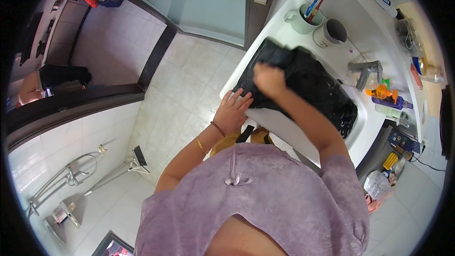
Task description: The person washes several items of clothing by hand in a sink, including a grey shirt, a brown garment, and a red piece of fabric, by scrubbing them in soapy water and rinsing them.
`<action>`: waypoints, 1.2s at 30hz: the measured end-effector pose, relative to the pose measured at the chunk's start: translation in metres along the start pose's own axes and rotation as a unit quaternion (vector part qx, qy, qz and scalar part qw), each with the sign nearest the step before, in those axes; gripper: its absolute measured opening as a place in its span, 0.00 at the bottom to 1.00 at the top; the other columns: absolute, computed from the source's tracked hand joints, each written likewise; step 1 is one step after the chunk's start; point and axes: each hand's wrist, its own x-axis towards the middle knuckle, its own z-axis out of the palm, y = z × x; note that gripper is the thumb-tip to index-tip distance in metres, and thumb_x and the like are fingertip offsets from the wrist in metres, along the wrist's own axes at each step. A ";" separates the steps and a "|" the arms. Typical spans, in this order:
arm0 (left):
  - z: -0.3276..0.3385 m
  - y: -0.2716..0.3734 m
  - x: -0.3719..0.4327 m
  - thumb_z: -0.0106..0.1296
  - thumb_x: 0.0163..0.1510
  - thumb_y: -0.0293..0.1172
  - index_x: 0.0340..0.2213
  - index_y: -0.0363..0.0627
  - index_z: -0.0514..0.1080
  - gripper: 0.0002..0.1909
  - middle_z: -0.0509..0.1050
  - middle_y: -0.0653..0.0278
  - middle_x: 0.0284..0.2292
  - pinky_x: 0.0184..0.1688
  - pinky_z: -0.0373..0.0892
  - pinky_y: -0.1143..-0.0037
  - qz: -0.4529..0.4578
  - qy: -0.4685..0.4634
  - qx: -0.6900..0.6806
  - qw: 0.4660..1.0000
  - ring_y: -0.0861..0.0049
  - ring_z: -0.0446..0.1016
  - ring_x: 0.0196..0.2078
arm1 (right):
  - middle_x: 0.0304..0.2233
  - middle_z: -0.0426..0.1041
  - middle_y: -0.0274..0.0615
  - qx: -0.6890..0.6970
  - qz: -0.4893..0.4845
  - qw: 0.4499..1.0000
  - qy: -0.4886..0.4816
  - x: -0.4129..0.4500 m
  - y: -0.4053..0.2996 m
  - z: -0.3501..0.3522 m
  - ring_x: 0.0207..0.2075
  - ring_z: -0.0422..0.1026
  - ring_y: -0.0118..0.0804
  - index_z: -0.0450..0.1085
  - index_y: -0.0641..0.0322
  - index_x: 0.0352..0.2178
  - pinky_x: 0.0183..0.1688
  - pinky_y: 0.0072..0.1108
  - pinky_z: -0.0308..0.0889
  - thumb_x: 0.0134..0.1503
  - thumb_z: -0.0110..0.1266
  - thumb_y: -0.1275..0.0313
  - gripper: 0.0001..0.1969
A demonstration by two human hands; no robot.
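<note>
A wet black cloth (305, 78), perhaps a garment, fills much of the white washbasin (366, 128) in front of me. My left hand (234, 108) lies flat with fingers spread at the basin's near left edge, fingertips touching the cloth. Over the cloth, my right hand (271, 80) is blurred and curled into a fist. A dark item (273, 54) extends beyond its knuckles; blur hides whether it is a brush or a fold of the cloth. Small pale spots, perhaps suds, show on the cloth's right part.
Behind the cloth stand a green mug (302, 21) with two toothbrushes and a grey cup (330, 33). A grey faucet (366, 73) rises from the basin's back ledge, beside several pump bottles (385, 94). A frosted glass door (199, 10) stands left of the basin.
</note>
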 end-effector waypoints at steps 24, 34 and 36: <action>0.022 0.064 0.110 0.59 0.38 0.40 0.54 0.43 0.52 0.43 0.63 0.59 0.47 0.48 0.56 0.70 -0.156 0.126 0.073 0.977 0.64 0.61 0.48 | 0.35 0.72 0.39 0.930 0.221 0.260 0.140 -0.061 0.115 -0.166 0.36 0.72 0.34 0.69 0.62 0.36 0.40 0.24 0.68 0.51 0.53 0.68 0.11; 0.009 0.036 0.076 0.41 0.54 0.25 0.42 0.39 0.63 0.12 0.69 0.67 0.38 0.45 0.62 0.80 -0.058 -0.019 -0.671 0.739 0.82 0.66 0.42 | 0.40 0.68 0.41 0.819 0.185 0.467 0.277 -0.083 0.169 -0.158 0.41 0.67 0.31 0.63 0.66 0.45 0.45 0.22 0.62 0.49 0.54 0.71 0.21; -0.010 0.059 0.074 0.40 0.55 0.25 0.42 0.39 0.62 0.12 0.68 0.66 0.39 0.46 0.62 0.80 -0.055 -0.013 -0.766 0.641 0.82 0.66 0.43 | 0.44 0.64 0.44 0.690 0.151 0.647 0.286 -0.089 0.178 -0.103 0.46 0.63 0.33 0.57 0.64 0.51 0.49 0.23 0.58 0.49 0.54 0.71 0.27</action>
